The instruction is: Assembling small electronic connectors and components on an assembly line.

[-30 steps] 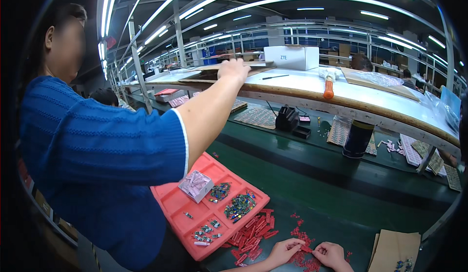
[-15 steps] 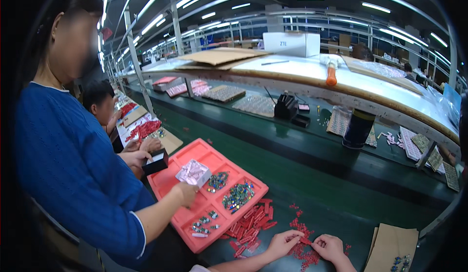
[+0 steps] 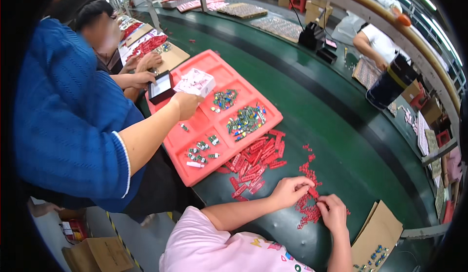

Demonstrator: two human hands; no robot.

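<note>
My left hand (image 3: 291, 192) pinches a small red plastic piece (image 3: 313, 192) between thumb and fingertips. Just beside its lower end, my right hand (image 3: 333, 210) has its thumb and fingers drawn together; what they hold, if anything, is too small to make out. Beneath both hands, tiny red plastic bits (image 3: 307, 216) are scattered on the green work surface. To the left of my left hand is a heap of longer red slotted plastic strips (image 3: 265, 150), lying loose beside the tray.
A pink compartment tray (image 3: 207, 60) holds small circuit boards (image 3: 246, 121). A co-worker in blue (image 3: 83, 116) reaches over it with a white box (image 3: 195, 83); a black box (image 3: 161, 86) is held nearby. Cardboard sheets (image 3: 375, 228) with small parts lie right; a dark canister (image 3: 390, 84) stands beyond.
The view has tilted down, showing my pink sleeve and more of the floor. My hands remain over the red bits. The co-worker's white box has tipped and sits closer to the black box.
</note>
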